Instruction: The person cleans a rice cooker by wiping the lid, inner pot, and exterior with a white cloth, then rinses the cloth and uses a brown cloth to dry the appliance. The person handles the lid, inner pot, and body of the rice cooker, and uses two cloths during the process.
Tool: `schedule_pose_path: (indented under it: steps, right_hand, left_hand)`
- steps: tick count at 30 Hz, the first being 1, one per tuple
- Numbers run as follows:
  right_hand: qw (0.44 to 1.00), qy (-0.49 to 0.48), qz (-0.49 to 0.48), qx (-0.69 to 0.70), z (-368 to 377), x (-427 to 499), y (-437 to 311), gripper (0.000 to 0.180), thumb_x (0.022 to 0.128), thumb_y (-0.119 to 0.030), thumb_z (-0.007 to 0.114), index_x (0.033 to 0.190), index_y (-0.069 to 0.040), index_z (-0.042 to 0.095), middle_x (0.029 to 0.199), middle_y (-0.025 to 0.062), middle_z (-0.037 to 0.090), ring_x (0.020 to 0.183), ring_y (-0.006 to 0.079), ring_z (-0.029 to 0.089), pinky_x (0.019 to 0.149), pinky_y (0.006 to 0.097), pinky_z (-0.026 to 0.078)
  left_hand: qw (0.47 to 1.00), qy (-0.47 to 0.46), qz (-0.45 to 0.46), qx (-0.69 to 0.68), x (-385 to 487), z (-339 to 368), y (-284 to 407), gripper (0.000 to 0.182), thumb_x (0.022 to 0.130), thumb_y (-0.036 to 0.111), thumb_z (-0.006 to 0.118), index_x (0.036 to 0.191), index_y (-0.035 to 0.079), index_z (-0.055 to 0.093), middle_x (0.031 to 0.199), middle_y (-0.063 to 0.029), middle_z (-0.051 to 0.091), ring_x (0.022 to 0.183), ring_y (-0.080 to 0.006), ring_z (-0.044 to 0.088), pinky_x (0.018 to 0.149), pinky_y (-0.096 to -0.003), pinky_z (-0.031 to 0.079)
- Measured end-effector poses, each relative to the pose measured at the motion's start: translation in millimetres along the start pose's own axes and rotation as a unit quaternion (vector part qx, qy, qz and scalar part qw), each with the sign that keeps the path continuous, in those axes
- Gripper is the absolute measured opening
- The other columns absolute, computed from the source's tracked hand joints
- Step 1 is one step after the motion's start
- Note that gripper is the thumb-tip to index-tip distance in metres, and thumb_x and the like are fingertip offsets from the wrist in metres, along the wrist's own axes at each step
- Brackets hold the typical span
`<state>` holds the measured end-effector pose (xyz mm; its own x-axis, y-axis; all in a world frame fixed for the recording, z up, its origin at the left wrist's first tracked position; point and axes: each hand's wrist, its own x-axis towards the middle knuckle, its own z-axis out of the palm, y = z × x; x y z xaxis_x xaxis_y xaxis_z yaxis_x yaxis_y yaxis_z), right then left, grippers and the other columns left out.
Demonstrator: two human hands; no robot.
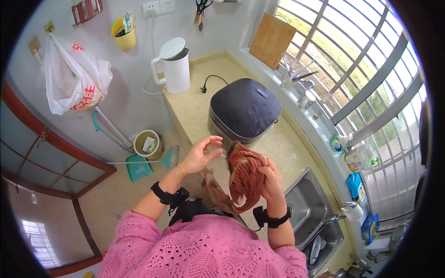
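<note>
A crumpled reddish-brown cloth (245,173) hangs from my right hand (272,179), which grips its right side. One end of the cloth trails down to the left, near the counter's front edge. My left hand (202,154) is just left of the cloth, fingers apart and holding nothing. Beyond both hands a dark rice cooker (245,107) with a closed, marked lid stands on the speckled countertop (198,107). Its black plug (203,89) lies behind it on the counter.
A white electric kettle (177,74) stands at the back left. The steel sink (306,205) is at the right, with a dish rack beside it. Bottles and cups line the windowsill. On the floor at left are a waste bin (160,147), a teal dustpan (139,168) and a broom (171,158).
</note>
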<state>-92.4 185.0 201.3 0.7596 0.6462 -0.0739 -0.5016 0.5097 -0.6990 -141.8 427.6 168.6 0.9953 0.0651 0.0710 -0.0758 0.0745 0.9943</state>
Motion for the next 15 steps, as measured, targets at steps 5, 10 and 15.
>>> schedule_pose_path:
  steps: [5,10,15]
  right_hand:
    - [0.985,-0.116,-0.048,0.121,11.1,1.0,-3.0,0.048,0.084,0.000,0.041,0.133,-0.004,0.040,0.136,0.0113,0.045,0.127,0.0290,0.043,0.108,0.0460,0.032]
    - [0.973,-0.097,-0.076,0.196,2.9,-4.1,-19.3,0.048,0.086,-0.003,0.043,0.134,-0.007,0.037,0.136,0.0135,0.046,0.129,0.0323,0.041,0.109,0.0501,0.030]
    - [0.973,-0.111,-0.146,0.138,-5.3,-19.1,-41.8,0.053,0.084,-0.005,0.051,0.135,-0.002,0.039,0.135,0.0160,0.049,0.128,0.0332,0.043,0.109,0.0503,0.031]
  left_hand:
    - [0.988,-0.059,-0.063,-0.131,-9.5,39.0,-12.8,0.052,0.094,0.033,0.058,0.133,0.004,0.040,0.115,-0.0056,0.058,0.100,-0.0094,0.052,0.091,-0.0270,0.044]
    - [0.984,-0.169,-0.057,-0.008,-8.0,45.3,-24.1,0.039,0.092,0.029,0.063,0.120,0.004,0.054,0.093,-0.0001,0.062,0.082,-0.0066,0.054,0.070,-0.0237,0.045]
    - [0.977,-0.151,-0.129,-0.074,-4.0,51.8,-30.8,0.024,0.089,0.017,0.066,0.109,0.003,0.064,0.085,0.0017,0.066,0.076,-0.0079,0.057,0.069,-0.0247,0.047]
